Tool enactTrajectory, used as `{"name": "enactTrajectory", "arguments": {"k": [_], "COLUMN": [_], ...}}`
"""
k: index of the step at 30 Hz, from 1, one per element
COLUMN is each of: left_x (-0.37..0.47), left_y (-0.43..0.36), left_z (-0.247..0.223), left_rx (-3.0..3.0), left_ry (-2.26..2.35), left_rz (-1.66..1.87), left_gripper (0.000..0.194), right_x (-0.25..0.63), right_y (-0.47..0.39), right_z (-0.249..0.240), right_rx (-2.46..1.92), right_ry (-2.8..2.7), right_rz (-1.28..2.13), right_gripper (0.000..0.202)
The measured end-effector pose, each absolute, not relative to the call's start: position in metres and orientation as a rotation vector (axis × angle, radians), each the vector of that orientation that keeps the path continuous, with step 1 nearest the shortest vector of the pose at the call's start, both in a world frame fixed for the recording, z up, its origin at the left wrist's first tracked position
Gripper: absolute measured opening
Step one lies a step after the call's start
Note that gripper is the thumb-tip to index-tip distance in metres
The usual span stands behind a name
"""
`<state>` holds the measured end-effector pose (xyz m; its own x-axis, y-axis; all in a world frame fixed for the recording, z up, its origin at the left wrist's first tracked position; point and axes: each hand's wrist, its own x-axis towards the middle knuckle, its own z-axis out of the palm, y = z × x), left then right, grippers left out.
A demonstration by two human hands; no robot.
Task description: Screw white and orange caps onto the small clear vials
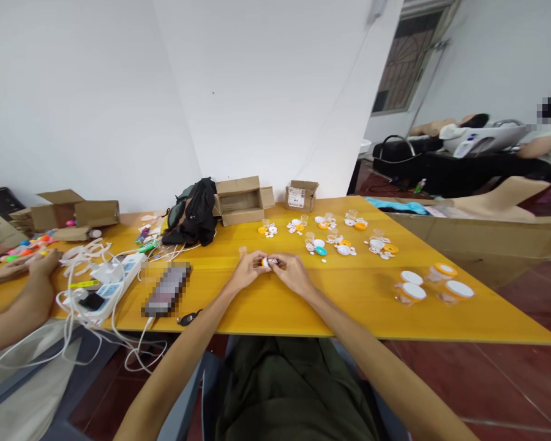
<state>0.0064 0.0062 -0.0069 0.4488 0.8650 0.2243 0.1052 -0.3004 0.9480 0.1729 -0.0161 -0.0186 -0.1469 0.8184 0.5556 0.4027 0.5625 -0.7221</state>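
Near the middle of the table, my left hand (249,269) pinches a small round white-and-orange lid (266,263). My right hand (296,274) is closed at its right side, with fingertips on a small white piece with dark gaps (272,261); whether the two pieces are joined is too small to tell. Just behind my left fingers stands a small clear cup (243,250). Beyond my hands lie groups of clear cups, white discs and coloured rings, among them an orange ring (360,226) and a teal ring (320,251).
Several lidded clear jars (459,290) stand at the right. Cardboard boxes (241,205) and a black bag (195,211) line the wall. At left are a phone (168,290), a white power strip (114,291) with tangled cables, and another person's arms (32,288).
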Motion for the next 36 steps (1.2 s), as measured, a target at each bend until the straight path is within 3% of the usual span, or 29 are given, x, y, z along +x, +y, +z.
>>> {"name": "enactTrajectory", "arguments": {"k": [28, 36], "left_x": [0.0067, 0.0072], "left_y": [0.0132, 0.0116], "left_z": [-0.0114, -0.0117], "left_rx": [1.665, 1.615], "left_ry": [0.879, 0.904], "left_rz": [0.983, 0.996], "left_gripper": [0.032, 0.033], "right_x": [0.1826, 0.1811], "right_y": [-0.0164, -0.0134], "right_z": [-0.0129, -0.0172], "right_rx": [-0.966, -1.001], "right_ry": [-1.828, -1.836], "right_rz": [0.591, 0.432], "right_gripper": [0.020, 0.019]}}
